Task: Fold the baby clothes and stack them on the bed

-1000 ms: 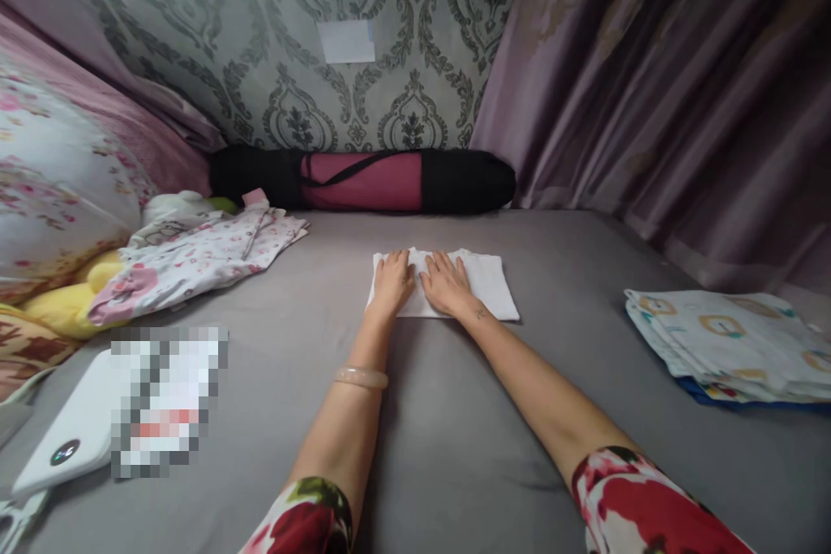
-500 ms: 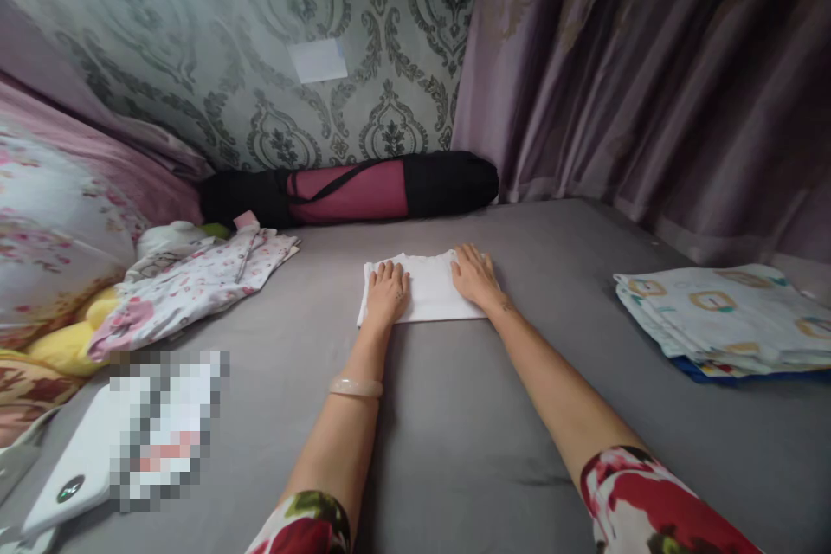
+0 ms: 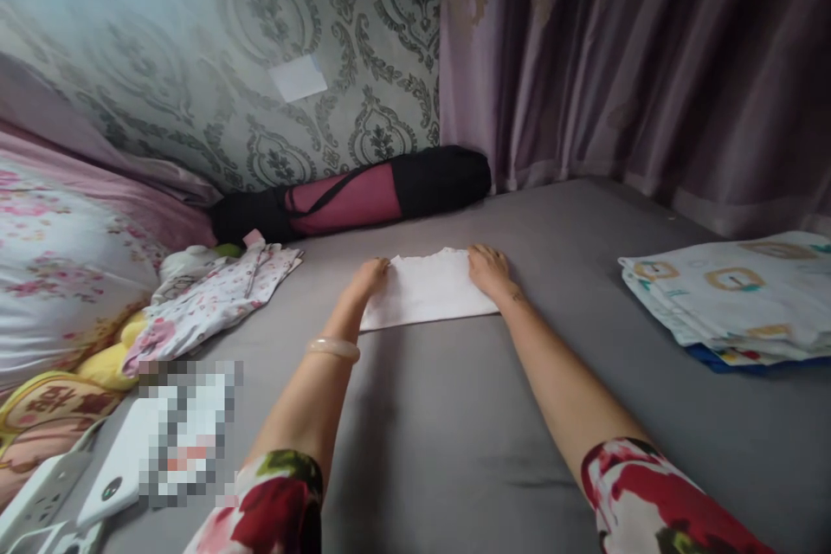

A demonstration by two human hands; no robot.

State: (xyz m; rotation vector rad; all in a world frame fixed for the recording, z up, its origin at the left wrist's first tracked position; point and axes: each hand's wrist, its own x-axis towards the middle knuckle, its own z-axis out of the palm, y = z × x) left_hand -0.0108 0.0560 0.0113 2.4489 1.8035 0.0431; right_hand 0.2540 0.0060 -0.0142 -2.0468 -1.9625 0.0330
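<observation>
Currently, one folded white cloth (image 3: 428, 287) lies flat on the grey bed (image 3: 454, 415), straight ahead of me and between my two hands. Its long axis runs from side to side across my front, the right end slightly farther from me than the left. The far edge is uneven; the near edge reads as close to straight.

My left hand (image 3: 370, 276) is at the left end, touching the cloth, its fingers partly bent and largely turned from view. Whether they pinch the fabric or merely rest against it, I cannot tell. My right hand (image 3: 490, 271) is over the right end, toward the far corner, palm down, fingers bent over the edge; I cannot confirm a grip there either. Neither hand is nearer: each is in contact with its own end, and the middle of the cloth is uncovered between them. Both forearms reach forward, well apart, with a pale bangle (image 3: 332, 350) on the left one.

Also noted: a stack of patterned cloths (image 3: 733, 294) well to the right, a floral garment (image 3: 217, 294) to the left, and a black and maroon bag (image 3: 344, 197) lying beyond, along the wall.
</observation>
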